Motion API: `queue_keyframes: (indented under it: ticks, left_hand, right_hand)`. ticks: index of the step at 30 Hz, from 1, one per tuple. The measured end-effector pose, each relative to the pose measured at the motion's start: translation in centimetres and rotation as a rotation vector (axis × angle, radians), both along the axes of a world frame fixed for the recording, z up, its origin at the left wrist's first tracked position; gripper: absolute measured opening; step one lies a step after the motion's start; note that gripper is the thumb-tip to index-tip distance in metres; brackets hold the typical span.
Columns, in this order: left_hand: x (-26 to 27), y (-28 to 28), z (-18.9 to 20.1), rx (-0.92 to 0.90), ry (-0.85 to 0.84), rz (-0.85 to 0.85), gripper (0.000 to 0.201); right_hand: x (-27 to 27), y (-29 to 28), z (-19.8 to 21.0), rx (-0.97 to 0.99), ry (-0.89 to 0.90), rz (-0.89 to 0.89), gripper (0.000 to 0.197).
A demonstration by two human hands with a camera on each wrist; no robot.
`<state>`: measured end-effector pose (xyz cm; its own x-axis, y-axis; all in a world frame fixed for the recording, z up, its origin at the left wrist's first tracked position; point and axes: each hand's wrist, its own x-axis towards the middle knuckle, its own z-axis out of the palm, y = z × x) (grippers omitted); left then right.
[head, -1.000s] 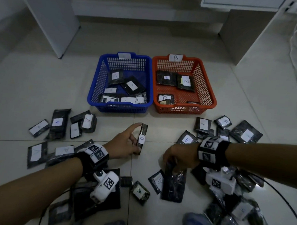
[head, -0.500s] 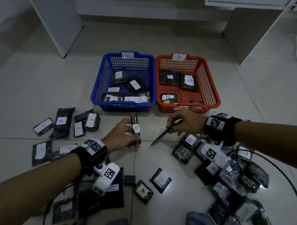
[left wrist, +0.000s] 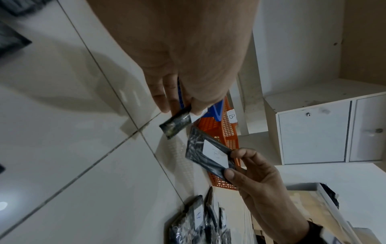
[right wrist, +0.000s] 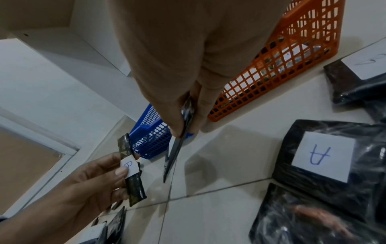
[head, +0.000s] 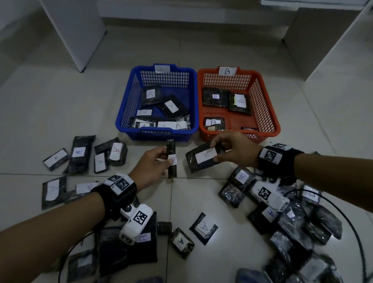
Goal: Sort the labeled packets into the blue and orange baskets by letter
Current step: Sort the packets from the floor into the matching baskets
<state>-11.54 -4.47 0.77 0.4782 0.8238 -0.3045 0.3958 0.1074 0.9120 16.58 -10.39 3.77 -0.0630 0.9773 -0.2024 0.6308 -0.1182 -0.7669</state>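
**Two B packets held in front of the baskets**

The tiled floor [head: 206, 56] carries everything. At its far side a white cabinet [left wrist: 313, 132] stands with its doors closed.

The blue basket [head: 127, 108] and the orange basket [head: 270, 115] sit side by side, walls touching or nearly so. The blue one has a faint tag on its far rim and holds packets marked A; the orange one is tagged B and holds several packets marked B.

Loose dark packets lie around the person: a group marked A to the left [head: 80, 153], a thick heap on the right [head: 295, 231], and two A packets in the near middle [head: 203, 227].

The wide packet [head: 204, 158], its white label reading B, is up off the floor just in front of the orange basket. The right hand [head: 234, 150] pinches one end of it between thumb and curled fingers; the right wrist view shows it edge-on between the fingers [right wrist: 200, 112].

The narrow packet [head: 171, 160], with a B label wrapped round its middle, stands nearly upright in front of the blue basket, just left of the wide one and not touching it. The left hand [head: 152, 167] grips it at the label between thumb [right wrist: 122, 171] and fingertips.
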Motion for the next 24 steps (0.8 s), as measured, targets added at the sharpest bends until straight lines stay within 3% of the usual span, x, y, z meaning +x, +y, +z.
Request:
queue_keyframes:
  ticks: [2, 5, 7, 10, 15, 17, 21, 24]
  left_hand:
    - [0.0, 0.2, 0.5, 0.023, -0.011, 0.052, 0.027]
    - [-0.2, 0.7, 1.5, -0.009, -0.163, 0.091, 0.064]
    - [-0.5, 1.2, 2.0, -0.002, -0.22, 0.075, 0.076]
    - [-0.4, 2.2, 2.6, 0.025, -0.219, 0.037, 0.062]
    - [1.5, 4.5, 4.3, 0.154, -0.222, 0.041, 0.038]
    - [3.1, 5.7, 5.7, 0.238, -0.17, -0.017, 0.033]
    - [7.8, 7.6, 8.6, 0.393, -0.015, -0.168, 0.033]
    - [12.1, 8.8, 9.9, 0.49, 0.068, -0.25, 0.031]
  right_hand:
    - [0.0, 0.5, 0.6, 0.029, -0.025, -0.002, 0.032]
    - [0.3, 2.1, 1.8, 0.041, -0.013, -0.015, 0.03]
    - [0.4, 3.5, 2.8, 0.075, 0.005, -0.025, 0.025]
    - [1.5, 5.8, 4.4, 0.129, 0.028, -0.122, 0.022]
    - [5.4, 8.6, 6.1, 0.235, -0.083, -0.307, 0.044]
    - [7.8, 8.7, 6.1, 0.186, -0.132, -0.38, 0.052]
    - [13.0, 7.4, 4.6, 0.01, -0.407, -0.477, 0.057]
    - [15.4, 6.4, 3.5, -0.014, -0.398, -0.524, 0.052]
